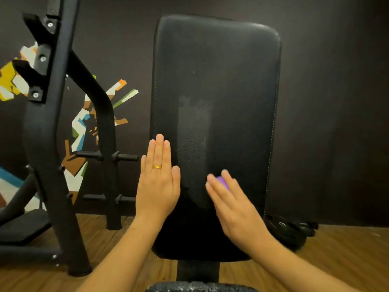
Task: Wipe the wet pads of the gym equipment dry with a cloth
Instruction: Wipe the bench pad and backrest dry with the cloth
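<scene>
Seat pad point(200, 287) looks wet; left hand point(157, 186) flat on back pad point(216, 70), right hand point(229, 199) flat, pressing cloth point(221, 179), likely soft, best palmed.

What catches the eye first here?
The tall black back pad fills the centre, a dull streak down its middle. Two hands lie on its lower part: the left hand flat, wearing a gold ring, the right hand over a purple cloth. A colourful mural brightens the dark wall at left.

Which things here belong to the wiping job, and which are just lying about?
In the job: back pad, purple cloth under the right hand, left hand flat on the pad, seat pad.
Lying about: black rack, weight plates, wall mural.
</scene>
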{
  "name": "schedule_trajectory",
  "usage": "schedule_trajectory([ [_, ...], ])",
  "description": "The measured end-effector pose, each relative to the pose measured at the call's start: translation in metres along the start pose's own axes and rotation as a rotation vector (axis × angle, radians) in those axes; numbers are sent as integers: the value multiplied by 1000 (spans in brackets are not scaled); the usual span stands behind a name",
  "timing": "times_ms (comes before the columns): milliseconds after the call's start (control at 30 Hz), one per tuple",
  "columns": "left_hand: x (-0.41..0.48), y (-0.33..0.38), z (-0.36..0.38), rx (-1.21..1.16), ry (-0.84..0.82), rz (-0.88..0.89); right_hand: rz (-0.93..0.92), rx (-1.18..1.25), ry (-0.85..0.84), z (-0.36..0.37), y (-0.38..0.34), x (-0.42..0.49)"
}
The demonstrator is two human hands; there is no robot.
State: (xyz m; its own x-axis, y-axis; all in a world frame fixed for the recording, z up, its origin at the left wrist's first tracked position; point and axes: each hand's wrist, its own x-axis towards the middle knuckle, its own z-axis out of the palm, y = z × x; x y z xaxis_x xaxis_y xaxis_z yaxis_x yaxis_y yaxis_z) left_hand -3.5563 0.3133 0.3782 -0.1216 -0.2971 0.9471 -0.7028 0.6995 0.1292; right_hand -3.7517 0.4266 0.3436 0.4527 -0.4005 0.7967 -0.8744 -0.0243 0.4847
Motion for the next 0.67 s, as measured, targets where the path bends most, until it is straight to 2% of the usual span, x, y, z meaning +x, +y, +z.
schedule_trajectory([
  [100, 0, 1, 0, -10, 8, 4, -282, -53, -166, 2, -7, -54],
  [200, 1, 0, -1, -12, 20, 8, -383, -83, -220, -2, 11, -42],
  [300, 0, 1, 0, -33, 31, 9, -324, -36, -153, 2, 16, -22],
  [467, 0, 2, 0, -51, 43, 7, 19, 6, 90, -5, 33, 64],
  [534, 0, 2, -1, -71, 29, -2, 38, -16, 136, -12, 45, 111],
  [668, 2, 2, -1, -77, 25, -16, -63, -13, 161, -19, 56, 193],
])
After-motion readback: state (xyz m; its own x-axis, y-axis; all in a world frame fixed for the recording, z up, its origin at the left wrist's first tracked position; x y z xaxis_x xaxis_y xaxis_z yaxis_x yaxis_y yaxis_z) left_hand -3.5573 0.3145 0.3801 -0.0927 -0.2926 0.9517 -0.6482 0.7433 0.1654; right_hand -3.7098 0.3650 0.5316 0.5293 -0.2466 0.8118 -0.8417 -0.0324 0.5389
